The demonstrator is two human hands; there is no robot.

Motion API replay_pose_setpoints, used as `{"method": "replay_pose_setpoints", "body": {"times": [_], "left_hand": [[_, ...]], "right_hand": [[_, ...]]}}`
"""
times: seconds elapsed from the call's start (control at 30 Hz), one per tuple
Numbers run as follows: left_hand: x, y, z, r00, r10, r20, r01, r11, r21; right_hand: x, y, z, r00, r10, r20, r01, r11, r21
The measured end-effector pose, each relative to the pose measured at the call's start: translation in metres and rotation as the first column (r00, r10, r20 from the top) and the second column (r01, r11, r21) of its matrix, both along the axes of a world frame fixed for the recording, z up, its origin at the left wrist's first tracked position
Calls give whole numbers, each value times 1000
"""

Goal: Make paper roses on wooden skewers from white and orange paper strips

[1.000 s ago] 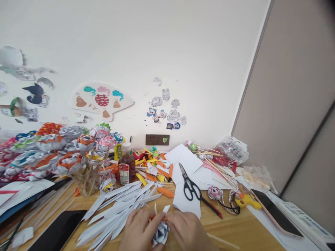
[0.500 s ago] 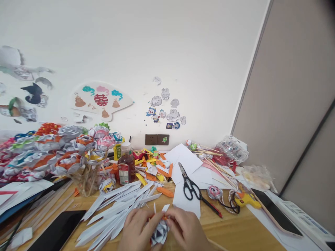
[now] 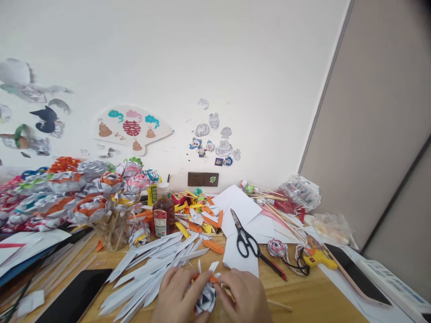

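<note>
At the front edge of the table I hold a folded paper flower [image 3: 206, 299], white and dark with some orange at its top. My left hand [image 3: 178, 294] wraps round its left side, thumb across the top. On the right side, the fingers of my right hand [image 3: 239, 294] pinch close to the orange part; a thin wooden stick [image 3: 280, 305] passes under that hand and comes out to its right. White paper tips stick up above the flower. Folded white paper strips [image 3: 148, 273] lie fanned out to the left of my hands.
Black scissors [image 3: 247, 242] and a red-black pen [image 3: 273, 267] lie behind my right hand on white paper. A yellow glue gun [image 3: 319, 258] and a phone [image 3: 357, 273] are to the right. Paper flowers [image 3: 90, 206], a bottle [image 3: 164, 213] and a black phone [image 3: 74, 296] stand or lie leftward.
My right hand has turned slightly, and more of the orange paper and the wooden stick shows. The left hand keeps its hold. The view has shifted a little.
</note>
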State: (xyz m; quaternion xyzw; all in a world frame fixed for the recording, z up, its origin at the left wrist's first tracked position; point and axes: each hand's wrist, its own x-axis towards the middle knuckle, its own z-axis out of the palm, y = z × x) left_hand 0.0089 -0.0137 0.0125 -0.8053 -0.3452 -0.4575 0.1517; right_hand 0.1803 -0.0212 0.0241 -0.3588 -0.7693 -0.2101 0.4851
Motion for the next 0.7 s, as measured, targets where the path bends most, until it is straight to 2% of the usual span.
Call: {"method": "replay_pose_setpoints", "body": {"times": [0.17, 0.37, 0.7], "left_hand": [[0, 4, -6, 1000, -10, 20, 9, 999, 49], [0, 8, -14, 999, -13, 38, 11, 999, 36], [2, 0, -6, 999, 24, 26, -23, 999, -38]], "right_hand": [[1, 0, -2, 1000, 3, 23, -3, 1000, -1], [0, -2, 3, 999, 18, 35, -18, 1000, -13], [-2, -2, 2, 1000, -1, 11, 2, 998, -65]]}}
